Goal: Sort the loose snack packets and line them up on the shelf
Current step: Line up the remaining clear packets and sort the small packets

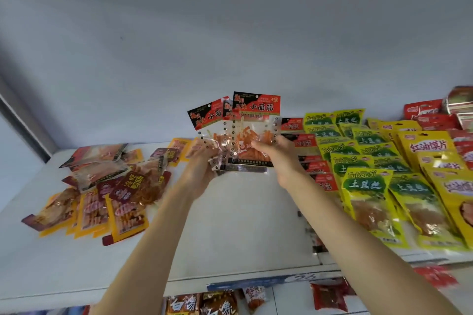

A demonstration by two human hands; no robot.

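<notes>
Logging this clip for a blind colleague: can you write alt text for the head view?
Both hands, left hand and right hand, hold up a fan of red-and-black snack packets above a white shelf. A loose pile of orange packets lies left; neat rows of yellow-green packets lie right.

There is just one camera, and it sits on my head. It looks forward and down at the white shelf in front of me. It is close, about as far as my arms reach. The picture is very wide, so the edges bend. A bit of the lower shelf shows at the bottom.
</notes>
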